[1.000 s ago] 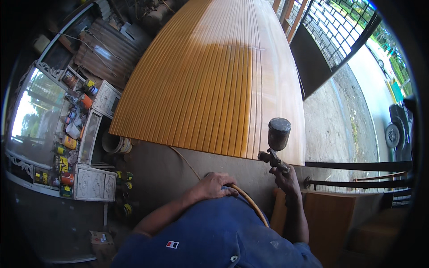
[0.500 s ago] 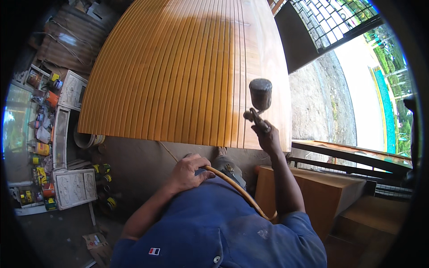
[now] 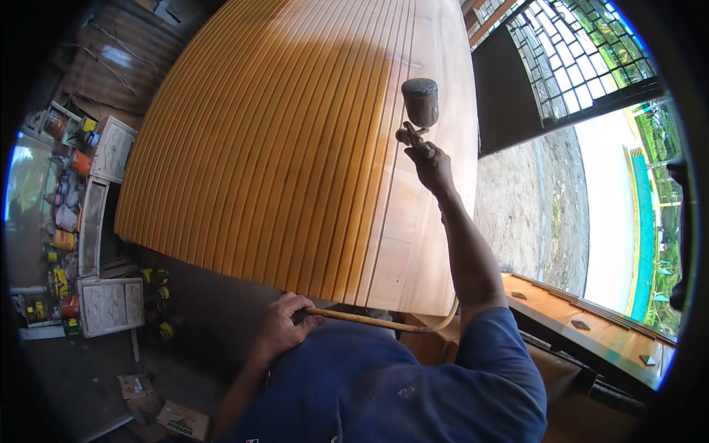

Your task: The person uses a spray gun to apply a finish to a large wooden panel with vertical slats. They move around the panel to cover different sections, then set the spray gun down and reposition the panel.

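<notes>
A large grooved wooden panel (image 3: 273, 162) lies before me, stained orange-brown over most of its grooves; the strip along its right side and part of its far end are pale. My right hand (image 3: 432, 166) is closed round a spray gun (image 3: 415, 135) with a dark, stained metal cup (image 3: 421, 103) on top, held over the pale strip. Close to the panel's near edge, my left hand (image 3: 282, 325) grips a tan air hose (image 3: 369, 320). The hose runs across my front to the right and bends up beside my right arm.
At the left stand worn white cabinet pieces (image 3: 111, 308) and a shelf with several paint cans (image 3: 65, 240). Cardboard boxes (image 3: 181, 421) lie at lower left. On the right are a wooden door panel with diamond studs (image 3: 580, 325), a dark metal gate (image 3: 583, 66) and concrete ground (image 3: 509, 214).
My right arm has stretched forward, carrying the spray gun farther up the panel's pale strip. My body has leaned nearer the panel, and my left hand with the hose is now by its edge.
</notes>
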The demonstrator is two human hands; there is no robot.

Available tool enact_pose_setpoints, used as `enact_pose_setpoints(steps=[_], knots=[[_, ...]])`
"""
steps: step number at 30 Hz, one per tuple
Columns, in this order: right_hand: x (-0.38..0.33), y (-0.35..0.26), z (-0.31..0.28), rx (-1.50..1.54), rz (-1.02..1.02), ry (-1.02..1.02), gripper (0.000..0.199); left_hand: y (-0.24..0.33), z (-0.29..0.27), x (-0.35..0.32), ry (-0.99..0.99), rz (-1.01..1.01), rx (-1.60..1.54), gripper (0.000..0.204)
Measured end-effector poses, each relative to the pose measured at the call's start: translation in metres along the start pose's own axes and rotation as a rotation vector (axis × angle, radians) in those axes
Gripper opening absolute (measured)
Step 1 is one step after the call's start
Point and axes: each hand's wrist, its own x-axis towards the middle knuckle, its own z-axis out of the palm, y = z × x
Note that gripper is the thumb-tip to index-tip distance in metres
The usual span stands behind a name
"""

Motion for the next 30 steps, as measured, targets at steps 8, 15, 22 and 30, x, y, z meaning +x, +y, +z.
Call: enact_pose_setpoints(steps=[8,15,22,30], knots=[[0.147,0.029,0.005,-0.044,-0.094,0.052,0.044,0.026,0.033,0.035,0.157,-0.094,-0.009,0.044],[0.24,0.041,0.014,-0.165,-0.198,0.094,0.041,0.049,0.038,0.054,0.288,-0.129,-0.015,0.039],[0.28,0.019,0.01,-0.156,-0.149,0.219,0.051,0.052,0.036,0.062,0.302,-0.163,0.008,0.036],[0.19,-0.017,-0.016,-0.014,0.159,-0.117,0.064,0.043,0.026,0.053,0.266,-0.07,-0.042,0.039]])
